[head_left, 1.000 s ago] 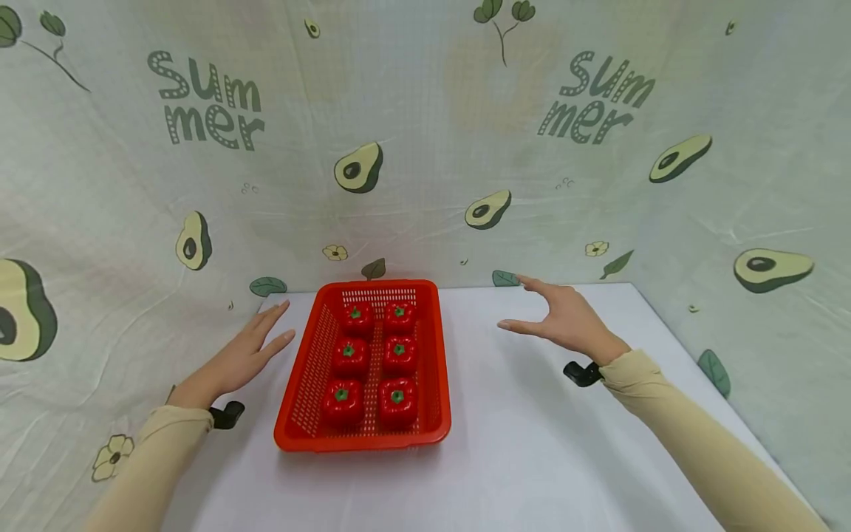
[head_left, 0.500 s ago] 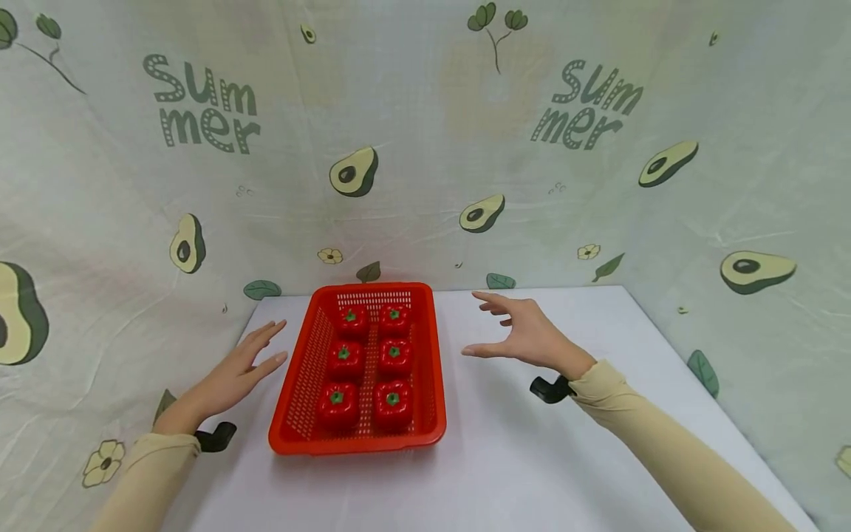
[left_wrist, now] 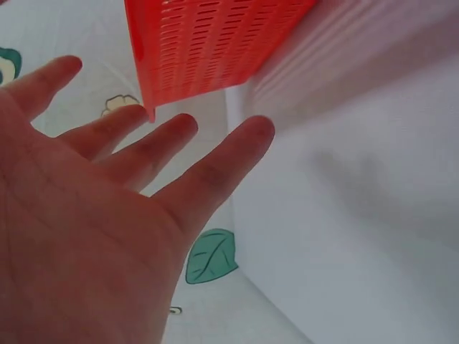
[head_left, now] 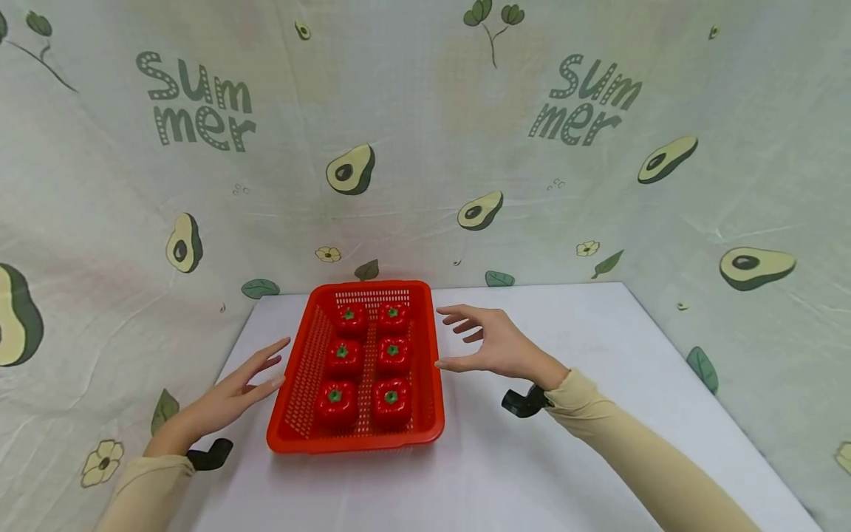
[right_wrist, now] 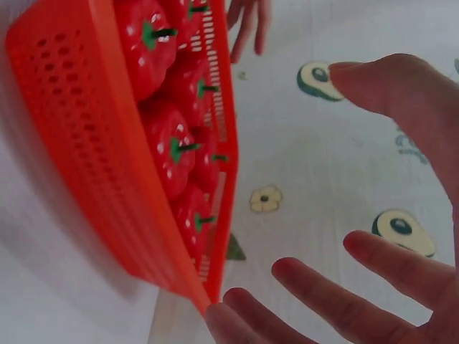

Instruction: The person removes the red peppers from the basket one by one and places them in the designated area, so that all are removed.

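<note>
A red plastic basket [head_left: 437, 384] with slotted walls stands on the white table, left of centre. Inside it sit several red bell peppers [head_left: 392, 403] with green stems, in two columns. My left hand [head_left: 222, 399] hovers by the basket's left side, fingers spread and holding nothing; in the left wrist view the basket wall [left_wrist: 215, 50] lies just beyond the fingertips. On the other side, my right hand [head_left: 499, 343] has its thumb and fingers apart, tips close to the right rim. Whether those tips touch the rim I cannot tell. Peppers [right_wrist: 168, 147] also show in the right wrist view.
White table [head_left: 532, 473] extends to the right and in front of the basket. Behind and at both sides hangs a pale cloth [head_left: 412, 111] printed with avocados and leaves. A black wrist camera [head_left: 525, 401] sits below the right hand, another [head_left: 210, 454] below the left.
My right hand has moved left, from well away to close beside the basket's right rim. The left hand has come down slightly, nearer the left rim. The basket stays in place; the view shifted slightly.
</note>
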Motion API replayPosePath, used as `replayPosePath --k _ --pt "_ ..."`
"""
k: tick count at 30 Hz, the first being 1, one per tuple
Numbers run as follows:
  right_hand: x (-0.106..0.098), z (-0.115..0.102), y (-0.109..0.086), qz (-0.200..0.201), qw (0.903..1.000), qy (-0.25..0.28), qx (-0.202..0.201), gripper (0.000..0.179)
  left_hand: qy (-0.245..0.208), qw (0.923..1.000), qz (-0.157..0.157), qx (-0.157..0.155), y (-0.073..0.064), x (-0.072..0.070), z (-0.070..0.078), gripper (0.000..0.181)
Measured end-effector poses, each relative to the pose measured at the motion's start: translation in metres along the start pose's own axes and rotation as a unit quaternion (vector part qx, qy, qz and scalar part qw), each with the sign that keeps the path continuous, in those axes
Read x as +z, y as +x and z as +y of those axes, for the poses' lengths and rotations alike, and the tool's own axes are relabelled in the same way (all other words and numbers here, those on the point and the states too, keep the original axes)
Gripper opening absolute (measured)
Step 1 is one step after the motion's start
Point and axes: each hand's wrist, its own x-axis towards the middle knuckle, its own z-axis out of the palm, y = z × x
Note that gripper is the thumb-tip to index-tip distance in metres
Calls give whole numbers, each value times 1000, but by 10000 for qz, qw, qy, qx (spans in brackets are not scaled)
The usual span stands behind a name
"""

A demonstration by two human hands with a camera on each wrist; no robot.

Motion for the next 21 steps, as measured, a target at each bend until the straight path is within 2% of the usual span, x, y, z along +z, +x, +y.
replayPosePath --k 4,10,16,21 --pt "8 -6 3 -203 9994 211 -184 75 -232 9992 -118 -303 -5 4 -3 69" --pt "22 -12 9 -577 9972 400 -271 71 -610 9980 -147 -49 -9 12 -5 70" --pt "34 -13 15 -873 9933 648 -404 67 -901 9957 -191 -135 -10 17 -7 71" --pt "46 -14 22 -1177 9896 763 -320 64 -1177 9923 -325 -202 -12 19 -10 67"
